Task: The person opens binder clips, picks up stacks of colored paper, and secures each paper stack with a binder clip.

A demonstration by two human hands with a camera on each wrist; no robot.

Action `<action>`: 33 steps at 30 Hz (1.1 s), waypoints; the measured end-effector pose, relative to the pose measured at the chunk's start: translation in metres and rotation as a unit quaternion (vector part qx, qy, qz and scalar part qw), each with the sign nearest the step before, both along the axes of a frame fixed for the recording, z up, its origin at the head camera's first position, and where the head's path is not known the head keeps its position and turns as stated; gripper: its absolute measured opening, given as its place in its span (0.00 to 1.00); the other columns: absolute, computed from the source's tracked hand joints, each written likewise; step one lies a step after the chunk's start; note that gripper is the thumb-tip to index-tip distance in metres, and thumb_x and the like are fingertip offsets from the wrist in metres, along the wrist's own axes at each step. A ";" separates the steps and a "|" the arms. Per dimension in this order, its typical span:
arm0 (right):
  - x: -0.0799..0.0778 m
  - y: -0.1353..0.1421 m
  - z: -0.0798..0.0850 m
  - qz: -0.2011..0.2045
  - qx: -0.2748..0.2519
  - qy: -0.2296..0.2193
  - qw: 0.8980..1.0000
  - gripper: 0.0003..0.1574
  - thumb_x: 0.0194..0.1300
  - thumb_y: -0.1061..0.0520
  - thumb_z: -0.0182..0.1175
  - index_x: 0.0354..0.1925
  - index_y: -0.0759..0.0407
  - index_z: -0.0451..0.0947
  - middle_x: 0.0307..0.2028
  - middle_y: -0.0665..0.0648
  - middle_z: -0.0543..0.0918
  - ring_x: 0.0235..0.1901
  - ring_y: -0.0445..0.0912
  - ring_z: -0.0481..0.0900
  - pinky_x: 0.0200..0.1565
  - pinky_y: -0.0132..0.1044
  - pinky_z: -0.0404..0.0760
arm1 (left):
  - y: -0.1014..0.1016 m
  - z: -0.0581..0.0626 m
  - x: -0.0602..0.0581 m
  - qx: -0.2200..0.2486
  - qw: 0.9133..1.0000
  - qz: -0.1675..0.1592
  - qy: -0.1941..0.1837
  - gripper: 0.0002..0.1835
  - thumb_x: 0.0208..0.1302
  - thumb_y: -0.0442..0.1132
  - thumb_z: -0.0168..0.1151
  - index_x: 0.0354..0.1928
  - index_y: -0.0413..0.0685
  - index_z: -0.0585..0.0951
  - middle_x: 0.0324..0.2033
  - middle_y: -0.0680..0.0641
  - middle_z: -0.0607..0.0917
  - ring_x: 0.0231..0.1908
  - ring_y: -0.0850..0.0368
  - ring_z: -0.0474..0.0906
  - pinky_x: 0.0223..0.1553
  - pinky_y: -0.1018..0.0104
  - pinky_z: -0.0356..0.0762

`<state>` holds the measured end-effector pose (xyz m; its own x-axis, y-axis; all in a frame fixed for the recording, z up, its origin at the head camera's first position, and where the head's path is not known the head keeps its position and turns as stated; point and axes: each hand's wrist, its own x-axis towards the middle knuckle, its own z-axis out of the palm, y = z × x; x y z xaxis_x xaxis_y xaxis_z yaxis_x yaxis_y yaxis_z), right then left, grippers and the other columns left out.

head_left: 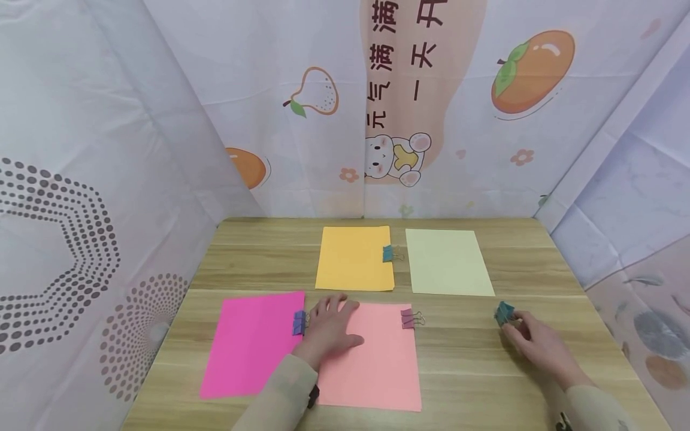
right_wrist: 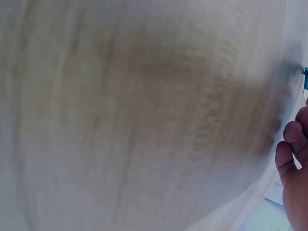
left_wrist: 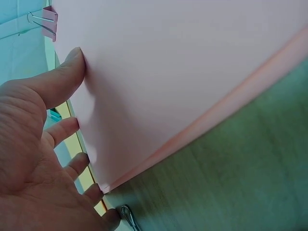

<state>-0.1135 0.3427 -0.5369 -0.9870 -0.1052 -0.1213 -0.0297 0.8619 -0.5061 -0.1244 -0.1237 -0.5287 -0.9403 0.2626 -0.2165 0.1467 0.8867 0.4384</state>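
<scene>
My left hand (head_left: 330,329) rests with spread fingers on the salmon-pink paper (head_left: 377,365), near its upper left corner. The thumb (left_wrist: 67,77) lies on the sheet in the left wrist view. A mauve binder clip (head_left: 408,319) grips that paper's right edge. To the right, my right hand (head_left: 539,344) pinches a teal binder clip (head_left: 504,312) at the fingertips, just over the table. In the right wrist view only a sliver of the teal clip (right_wrist: 306,78) shows, beyond the curled fingers (right_wrist: 294,132).
Left of the pink paper lies a magenta paper (head_left: 248,353) with a blue-purple binder clip (head_left: 299,322) on its right edge. Farther back are an orange-yellow paper (head_left: 353,260) with a teal clip (head_left: 387,254) and a pale yellow paper (head_left: 450,263). Printed curtains (head_left: 259,36) surround the wooden table (head_left: 463,377).
</scene>
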 end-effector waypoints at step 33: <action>0.000 -0.008 -0.007 0.054 0.038 0.115 0.991 0.17 0.74 0.53 0.61 0.49 0.67 0.75 0.33 0.63 0.86 0.29 0.54 0.83 0.33 0.56 0.82 | 0.002 0.005 0.000 -0.004 1.000 -0.004 -0.001 0.39 0.59 0.56 0.74 0.71 0.59 0.71 0.73 0.45 0.62 0.72 0.35 0.53 0.69 0.33 0.52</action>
<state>-0.1131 0.3351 -0.5436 -0.9731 -0.2107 0.0935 -0.2305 0.8831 -0.4086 -0.1241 -0.1216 -0.5236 -0.9381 0.2672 -0.2204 0.1522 0.8895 0.4308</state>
